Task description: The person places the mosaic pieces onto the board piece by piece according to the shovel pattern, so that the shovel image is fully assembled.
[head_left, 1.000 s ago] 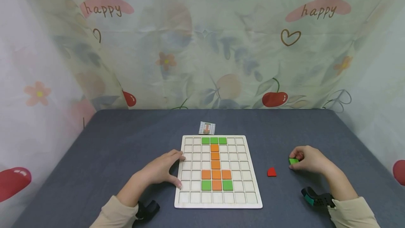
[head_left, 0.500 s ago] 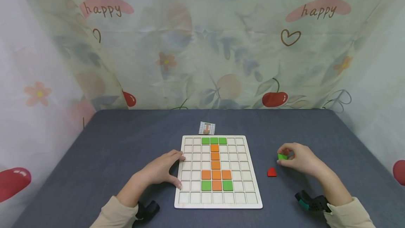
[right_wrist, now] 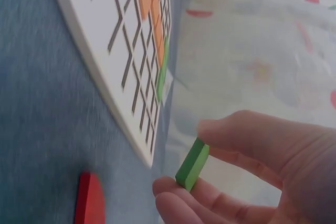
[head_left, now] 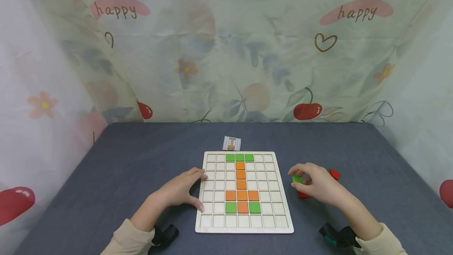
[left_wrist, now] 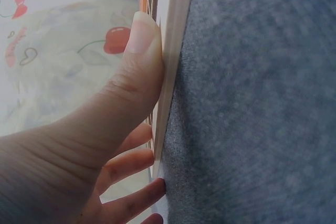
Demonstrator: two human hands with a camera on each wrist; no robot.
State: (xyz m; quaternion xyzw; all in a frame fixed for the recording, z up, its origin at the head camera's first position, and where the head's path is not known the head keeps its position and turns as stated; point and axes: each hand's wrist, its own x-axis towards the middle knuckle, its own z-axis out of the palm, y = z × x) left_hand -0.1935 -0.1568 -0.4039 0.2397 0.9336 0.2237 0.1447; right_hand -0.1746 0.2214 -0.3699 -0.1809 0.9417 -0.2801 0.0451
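A white grid board (head_left: 244,230) lies on the table, with green tiles (head_left: 231,207) and orange tiles (head_left: 241,184) set in its cells. My left hand (head_left: 178,189) rests at the board's left edge, fingers spread; in the left wrist view the thumb (left_wrist: 143,51) lies along that edge. To the right of the board, my right hand (head_left: 316,180) pinches a green tile (right_wrist: 193,164) between thumb and fingers. A red piece (head_left: 303,195) sits just below that hand, partly covered by it. Another red piece (head_left: 334,174) shows behind the wrist.
A small card (head_left: 231,143) printed with a gridded picture lies just beyond the board's far edge. Dark grey cloth (head_left: 141,148) covers the table. A patterned curtain (head_left: 226,50) hangs behind it.
My right hand has carried the green tile leftward, toward the board, and now overlaps the nearer red piece. The other red piece has come into sight behind it. The left hand has stayed put.
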